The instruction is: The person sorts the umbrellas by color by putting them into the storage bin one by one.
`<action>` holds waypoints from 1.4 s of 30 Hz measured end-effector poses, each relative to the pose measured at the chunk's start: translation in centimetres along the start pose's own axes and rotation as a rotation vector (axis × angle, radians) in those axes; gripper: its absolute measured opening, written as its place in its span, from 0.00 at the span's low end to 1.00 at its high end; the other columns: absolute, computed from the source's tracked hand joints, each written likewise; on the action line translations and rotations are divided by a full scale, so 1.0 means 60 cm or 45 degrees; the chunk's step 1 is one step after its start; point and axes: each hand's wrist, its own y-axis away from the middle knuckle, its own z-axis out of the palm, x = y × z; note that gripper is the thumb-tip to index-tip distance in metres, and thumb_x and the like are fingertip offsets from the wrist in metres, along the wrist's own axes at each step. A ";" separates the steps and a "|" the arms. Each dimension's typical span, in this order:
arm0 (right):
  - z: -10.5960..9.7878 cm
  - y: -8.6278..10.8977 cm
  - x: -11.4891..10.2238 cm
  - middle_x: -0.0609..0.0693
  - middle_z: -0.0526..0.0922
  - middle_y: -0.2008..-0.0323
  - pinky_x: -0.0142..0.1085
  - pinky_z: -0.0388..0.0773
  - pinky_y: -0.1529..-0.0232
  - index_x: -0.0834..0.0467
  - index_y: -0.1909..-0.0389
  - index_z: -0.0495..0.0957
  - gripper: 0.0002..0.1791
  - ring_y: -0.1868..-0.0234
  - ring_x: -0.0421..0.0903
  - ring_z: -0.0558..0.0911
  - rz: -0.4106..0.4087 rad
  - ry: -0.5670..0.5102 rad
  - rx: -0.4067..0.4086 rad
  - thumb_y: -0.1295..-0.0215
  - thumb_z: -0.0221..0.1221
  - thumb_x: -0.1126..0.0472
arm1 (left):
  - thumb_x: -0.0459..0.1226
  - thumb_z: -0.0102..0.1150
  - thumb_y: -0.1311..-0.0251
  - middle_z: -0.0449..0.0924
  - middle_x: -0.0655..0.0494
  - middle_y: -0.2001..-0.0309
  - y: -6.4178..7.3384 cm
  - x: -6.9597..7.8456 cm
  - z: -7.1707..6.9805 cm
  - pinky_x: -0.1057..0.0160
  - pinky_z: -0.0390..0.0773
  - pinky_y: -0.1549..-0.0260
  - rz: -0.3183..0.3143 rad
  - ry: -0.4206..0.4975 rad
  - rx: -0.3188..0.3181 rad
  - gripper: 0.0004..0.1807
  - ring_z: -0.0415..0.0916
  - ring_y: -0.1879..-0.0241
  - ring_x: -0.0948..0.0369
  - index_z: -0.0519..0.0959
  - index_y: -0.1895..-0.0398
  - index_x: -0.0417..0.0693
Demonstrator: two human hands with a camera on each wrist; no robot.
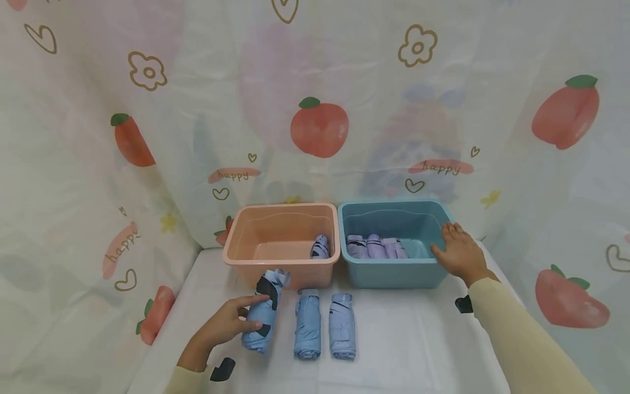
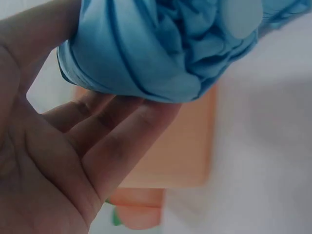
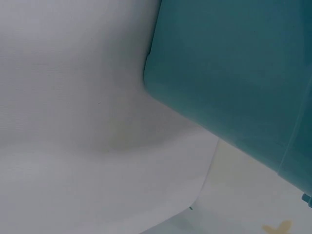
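My left hand (image 1: 227,324) grips a blue folded umbrella (image 1: 263,312) with dark patches, tilted in front of the peach bin. The left wrist view shows its bunched blue cloth (image 2: 136,48) between thumb and fingers. Just right of it, a plain blue folded umbrella (image 1: 308,325) and a paler blue one (image 1: 342,327) lie side by side on the white table. My right hand (image 1: 461,253) rests with its fingers extended on the right rim of the teal bin (image 1: 394,273). The right wrist view holds only the bin's outer wall (image 3: 224,73), not the hand.
The peach bin (image 1: 280,261) stands left of the teal one and holds one patterned blue umbrella (image 1: 320,247). Three lilac umbrellas (image 1: 376,247) stand in the teal bin's left part. A printed cloth backdrop (image 1: 374,137) rises behind the white table (image 1: 394,339).
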 end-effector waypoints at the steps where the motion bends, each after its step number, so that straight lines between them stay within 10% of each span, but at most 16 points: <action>1: -0.002 0.000 0.001 0.77 0.51 0.31 0.58 0.44 0.31 0.81 0.32 0.50 0.45 0.29 0.70 0.47 0.001 0.001 0.003 0.27 0.42 0.42 | 0.43 0.73 0.48 0.66 0.42 0.33 -0.001 0.008 -0.007 0.49 0.80 0.60 0.019 -0.003 0.001 0.32 0.76 0.54 0.50 0.76 0.37 0.65; 11: -0.012 -0.001 0.015 0.77 0.51 0.31 0.57 0.43 0.31 0.80 0.32 0.50 0.45 0.28 0.70 0.47 0.016 0.012 0.006 0.27 0.42 0.42 | 0.39 0.72 0.47 0.63 0.40 0.32 -0.038 0.072 -0.070 0.47 0.80 0.57 0.129 -0.058 0.034 0.33 0.76 0.48 0.43 0.75 0.35 0.64; 26: -0.015 -0.009 0.006 0.76 0.48 0.30 0.58 0.42 0.31 0.79 0.31 0.49 0.44 0.28 0.70 0.45 0.004 0.000 -0.007 0.27 0.42 0.44 | 0.40 0.70 0.44 0.68 0.39 0.39 -0.188 0.138 -0.206 0.57 0.80 0.61 0.191 -0.082 -0.037 0.37 0.76 0.49 0.47 0.69 0.30 0.58; 32: -0.008 -0.001 0.005 0.76 0.47 0.30 0.59 0.42 0.31 0.79 0.31 0.47 0.45 0.28 0.70 0.44 0.023 0.006 -0.027 0.27 0.41 0.42 | 0.35 0.68 0.43 0.51 0.47 0.26 -0.242 0.140 -0.216 0.53 0.82 0.64 0.117 0.001 -0.113 0.38 0.74 0.49 0.49 0.66 0.28 0.55; 42: -0.005 0.006 -0.004 0.76 0.46 0.29 0.59 0.40 0.31 0.80 0.31 0.47 0.44 0.28 0.69 0.43 0.030 0.012 -0.058 0.26 0.44 0.44 | 0.31 0.68 0.43 0.69 0.38 0.38 -0.297 0.111 -0.185 0.52 0.82 0.64 -0.120 0.104 -0.202 0.37 0.78 0.55 0.52 0.68 0.29 0.54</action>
